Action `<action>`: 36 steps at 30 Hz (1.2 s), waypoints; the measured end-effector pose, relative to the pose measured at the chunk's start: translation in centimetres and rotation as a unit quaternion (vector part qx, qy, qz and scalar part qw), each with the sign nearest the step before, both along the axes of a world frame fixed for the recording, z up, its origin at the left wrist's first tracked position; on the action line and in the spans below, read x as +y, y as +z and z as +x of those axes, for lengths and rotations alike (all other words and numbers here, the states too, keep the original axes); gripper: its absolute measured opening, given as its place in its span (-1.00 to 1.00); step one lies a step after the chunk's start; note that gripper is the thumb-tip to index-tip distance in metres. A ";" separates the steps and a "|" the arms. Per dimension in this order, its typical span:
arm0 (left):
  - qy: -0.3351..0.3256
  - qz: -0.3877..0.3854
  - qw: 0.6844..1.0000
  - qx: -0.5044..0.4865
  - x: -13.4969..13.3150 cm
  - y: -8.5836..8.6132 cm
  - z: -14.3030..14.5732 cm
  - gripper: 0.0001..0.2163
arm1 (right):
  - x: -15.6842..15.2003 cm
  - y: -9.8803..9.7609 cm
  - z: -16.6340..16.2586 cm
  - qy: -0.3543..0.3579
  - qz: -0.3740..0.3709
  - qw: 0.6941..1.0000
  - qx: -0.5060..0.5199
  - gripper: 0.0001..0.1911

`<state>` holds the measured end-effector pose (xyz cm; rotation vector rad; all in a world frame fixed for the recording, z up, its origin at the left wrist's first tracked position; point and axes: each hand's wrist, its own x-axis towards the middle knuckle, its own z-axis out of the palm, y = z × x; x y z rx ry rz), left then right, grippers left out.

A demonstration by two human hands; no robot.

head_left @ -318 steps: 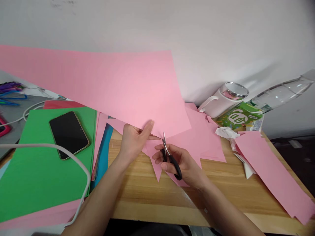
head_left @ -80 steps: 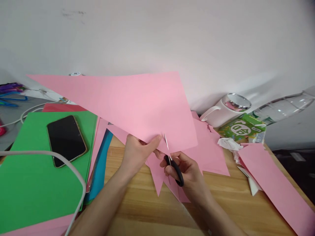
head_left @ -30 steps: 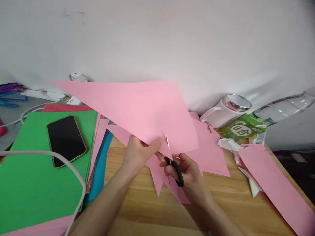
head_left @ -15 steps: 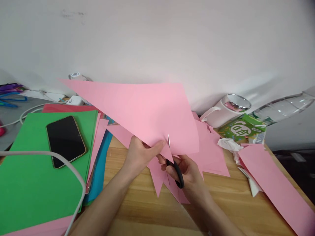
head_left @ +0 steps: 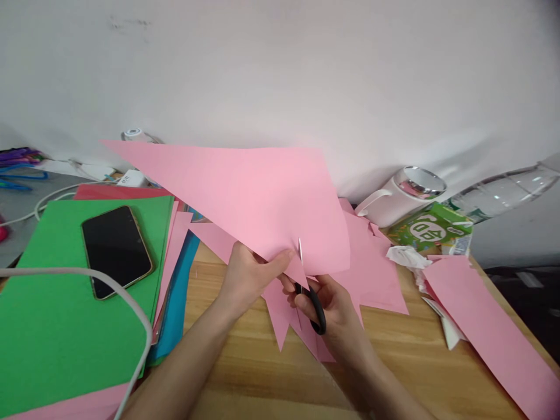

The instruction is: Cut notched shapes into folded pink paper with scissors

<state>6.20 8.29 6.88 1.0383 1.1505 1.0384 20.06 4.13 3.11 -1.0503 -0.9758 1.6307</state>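
Observation:
My left hand (head_left: 249,275) pinches the lower edge of a large pink paper sheet (head_left: 245,192) and holds it up above the wooden table (head_left: 245,361). My right hand (head_left: 332,306) is closed round the black handles of a pair of scissors (head_left: 308,289). The blade tip pokes up through the sheet's lower edge, just right of my left thumb. Pointed pink offcuts (head_left: 280,318) lie beneath both hands.
A black phone (head_left: 116,249) rests on a green sheet (head_left: 65,315) at the left, with a white cable (head_left: 109,291) looping over it. At the right stand a white mug (head_left: 400,195), a green carton (head_left: 431,228), a plastic bottle (head_left: 503,192), crumpled tissue and a long pink strip (head_left: 485,326).
Over the earlier frames the held pink sheet has swung round and sits lower, its left part now a narrow point. The scissors have worked further into its lower edge. The hands barely moved in the last half second.

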 end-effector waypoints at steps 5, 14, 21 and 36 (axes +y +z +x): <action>0.009 -0.002 1.000 -0.006 -0.1 0.0 0.1 -0.85 | 0.0 -0.1 0.1 -0.009 -0.001 1.000 -0.013 -0.67; 0.018 -0.008 1.000 -0.001 -0.2 0.4 0.2 -0.85 | -0.1 0.1 -0.1 -0.022 -0.015 0.999 -0.021 -0.64; 0.020 -0.011 1.000 -0.001 -0.2 0.5 0.3 -0.84 | -0.2 0.1 0.0 -0.024 -0.011 0.999 -0.034 -0.62; 0.013 -0.009 1.000 -0.006 -0.2 0.2 0.2 -0.85 | -0.2 0.2 -0.1 -0.021 -0.019 0.999 -0.015 -0.63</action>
